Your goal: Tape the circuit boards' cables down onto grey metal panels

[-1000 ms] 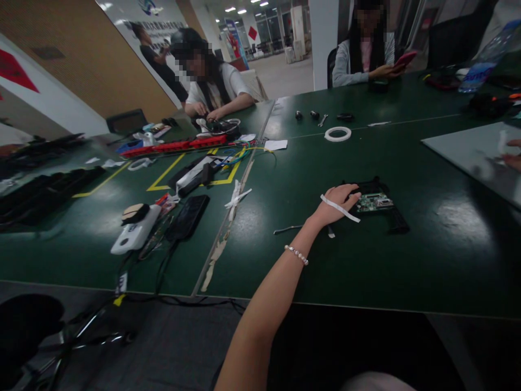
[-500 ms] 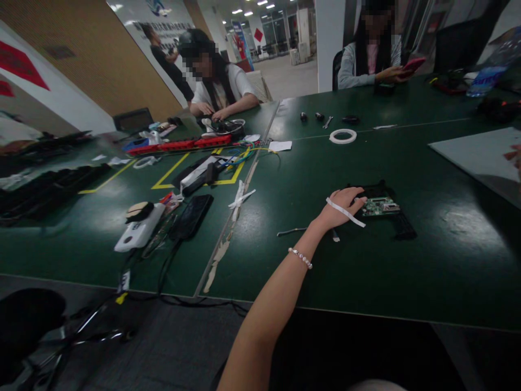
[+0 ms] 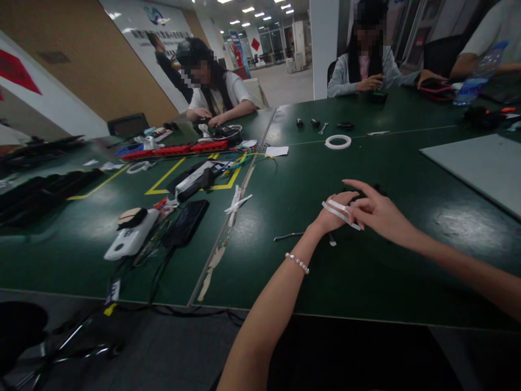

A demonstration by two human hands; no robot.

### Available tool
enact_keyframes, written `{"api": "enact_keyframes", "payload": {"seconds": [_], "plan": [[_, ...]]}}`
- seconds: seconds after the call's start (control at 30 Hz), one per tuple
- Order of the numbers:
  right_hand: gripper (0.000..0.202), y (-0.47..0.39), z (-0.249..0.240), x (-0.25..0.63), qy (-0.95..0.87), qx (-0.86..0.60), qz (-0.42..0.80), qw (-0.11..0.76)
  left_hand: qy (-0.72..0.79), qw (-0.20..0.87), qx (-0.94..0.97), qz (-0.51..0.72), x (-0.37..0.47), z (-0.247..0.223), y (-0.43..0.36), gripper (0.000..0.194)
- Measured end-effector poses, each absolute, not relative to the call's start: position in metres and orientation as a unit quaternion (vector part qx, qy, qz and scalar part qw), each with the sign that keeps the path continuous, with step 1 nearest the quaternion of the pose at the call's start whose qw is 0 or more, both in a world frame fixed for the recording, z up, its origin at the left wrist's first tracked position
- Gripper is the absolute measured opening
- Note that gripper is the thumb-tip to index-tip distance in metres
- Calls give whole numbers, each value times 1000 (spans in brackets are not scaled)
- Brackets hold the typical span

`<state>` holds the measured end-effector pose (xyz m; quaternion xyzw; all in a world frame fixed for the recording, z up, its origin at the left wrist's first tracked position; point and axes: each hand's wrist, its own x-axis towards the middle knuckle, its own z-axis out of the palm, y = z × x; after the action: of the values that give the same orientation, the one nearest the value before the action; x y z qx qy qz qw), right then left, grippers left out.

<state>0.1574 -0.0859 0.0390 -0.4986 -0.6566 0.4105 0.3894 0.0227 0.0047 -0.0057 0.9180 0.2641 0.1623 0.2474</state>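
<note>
My left hand lies low over the table, back up, a beaded bracelet on its wrist. What shows of its fingers is stretched forward; the tips are hidden behind my right hand. Strips of white tape cross its back. My right hand reaches in from the right and pinches the tape near its lower right end, one finger pointing out to the left. Beyond the hands, only a bit of a black frame shows; the green circuit board seen earlier is covered. A thin grey cable lies beside my left wrist.
A roll of white tape and a wrench lie farther back. At right is a pale board. On the left are a phone, a white device and a red power strip. Other people sit across the table.
My right hand has come in from the right onto the tape on my left hand, covering the circuit board. A person across has lowered the red phone. The view has shifted slightly.
</note>
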Motion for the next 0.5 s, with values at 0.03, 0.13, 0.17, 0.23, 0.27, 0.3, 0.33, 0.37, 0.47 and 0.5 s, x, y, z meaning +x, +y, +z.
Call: {"api": "enact_keyframes", "payload": {"seconds": [0.03, 0.13, 0.17, 0.23, 0.27, 0.3, 0.33, 0.37, 0.47, 0.5], "plan": [[69, -86, 35, 149, -667, -492, 407, 385, 260, 248, 919, 163, 21, -6, 5, 36], [68, -83, 28, 135, -681, -501, 391, 364, 247, 245, 921, 176, 16, -7, 5, 42], [68, -82, 27, 133, -683, -512, 384, 351, 247, 245, 920, 178, 15, -8, 5, 43], [67, -80, 28, 132, -690, -541, 363, 316, 250, 248, 918, 184, 15, -11, 6, 46], [68, -80, 28, 131, -696, -555, 346, 297, 250, 249, 916, 189, 15, -13, 7, 47], [69, -80, 29, 131, -704, -571, 319, 276, 247, 250, 916, 196, 16, -16, 8, 48], [69, -80, 29, 130, -716, -588, 276, 255, 241, 251, 915, 205, 18, -19, 9, 48], [69, -81, 30, 129, -730, -606, 220, 229, 236, 252, 913, 216, 19, -22, 11, 47], [66, -84, 30, 123, -757, -636, 42, 143, 238, 266, 901, 247, 26, -32, 17, 40], [65, -85, 29, 122, -760, -638, 9, 124, 243, 271, 897, 251, 28, -35, 19, 40]]}}
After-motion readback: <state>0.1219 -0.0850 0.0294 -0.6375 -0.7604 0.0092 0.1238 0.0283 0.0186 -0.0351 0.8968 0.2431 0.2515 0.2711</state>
